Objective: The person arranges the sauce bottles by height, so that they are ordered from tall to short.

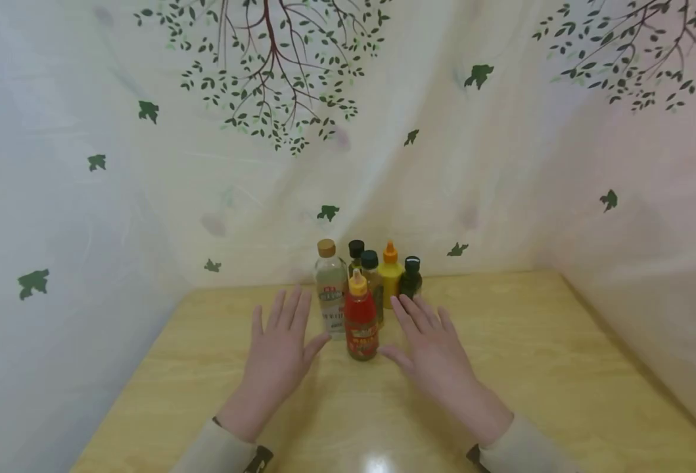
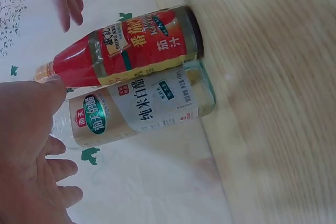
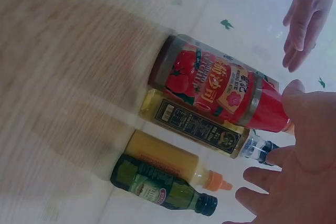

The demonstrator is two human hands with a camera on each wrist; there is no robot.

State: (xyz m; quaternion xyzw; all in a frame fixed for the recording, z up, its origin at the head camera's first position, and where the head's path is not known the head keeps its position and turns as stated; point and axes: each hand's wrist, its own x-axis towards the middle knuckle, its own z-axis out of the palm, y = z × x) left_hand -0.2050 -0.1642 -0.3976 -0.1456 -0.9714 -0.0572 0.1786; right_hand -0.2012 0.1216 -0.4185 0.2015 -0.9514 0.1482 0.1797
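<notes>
A cluster of bottles stands upright on the table. In front is a red ketchup bottle (image 1: 361,328) with a yellow nozzle cap. A transparent white rice vinegar bottle (image 2: 157,100) is behind it to the left. Behind it to the right are a dark-capped glass bottle (image 3: 197,124) of yellowish liquid, a yellow squeeze bottle (image 1: 390,281) with an orange tip, and a small dark green bottle (image 3: 157,184). My left hand (image 1: 281,358) hovers left of the ketchup, fingers straight and spread, holding nothing. On the other side, my right hand (image 1: 442,361) is likewise outstretched and holds nothing.
One more black-capped bottle (image 1: 356,249) is mostly hidden at the back of the cluster. The pale wood table (image 1: 560,368) ends at a whitish curtain (image 1: 253,217) printed with leaves and branches, which also hangs along both sides.
</notes>
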